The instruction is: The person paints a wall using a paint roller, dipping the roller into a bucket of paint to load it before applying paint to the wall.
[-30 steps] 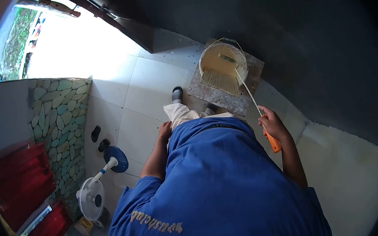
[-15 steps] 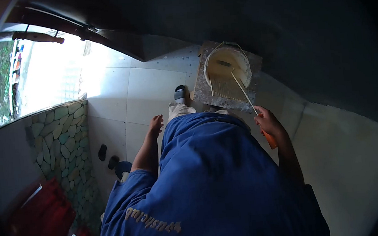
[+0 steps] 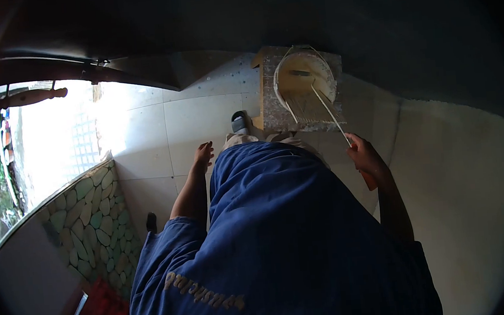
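Head view shows me the right hand (image 3: 364, 155) closed around the orange handle (image 3: 368, 179) of a thin rod (image 3: 328, 106), its far end over the bucket (image 3: 276, 87) on the stained board (image 3: 271, 117); the left hand (image 3: 204, 155) hangs loosely curled, apparently empty. I'd want a firm grip, a relaxed wrist and light, even pressure against the ribbed piece (image 3: 308, 110).
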